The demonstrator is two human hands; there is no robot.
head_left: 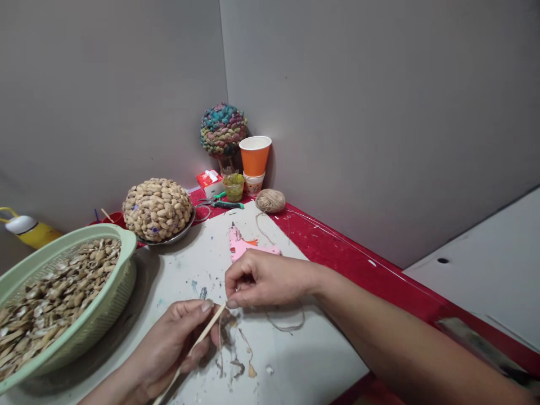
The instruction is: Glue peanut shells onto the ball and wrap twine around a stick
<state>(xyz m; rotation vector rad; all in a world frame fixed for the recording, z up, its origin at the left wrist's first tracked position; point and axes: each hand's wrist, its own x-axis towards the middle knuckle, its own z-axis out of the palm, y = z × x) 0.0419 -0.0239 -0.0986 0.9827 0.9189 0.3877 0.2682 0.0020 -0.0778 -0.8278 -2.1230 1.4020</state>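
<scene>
My left hand (179, 332) is closed around a thin pale wooden stick (202, 336), which slants up to the right. My right hand (257, 278) is pinched at the stick's upper tip, apparently on a strand of twine; the exact grip is partly hidden by the fingers. A strand of twine (220, 343) hangs from near the tip, and a loose loop (291, 328) lies below my right wrist. Just behind that hand is a pink glue gun (240, 244), partly covered. The ball of twine (270, 200) sits farther back.
On the left stands a green basket (129, 242) of peanut shells. Behind it, a shell-covered dome (158, 208) rests in a metal bowl. Pliers (225, 205), an orange cup (255, 157) and a colourful ball-topped tree (223, 129) stand near the wall corner. Scraps litter the white board (304, 360).
</scene>
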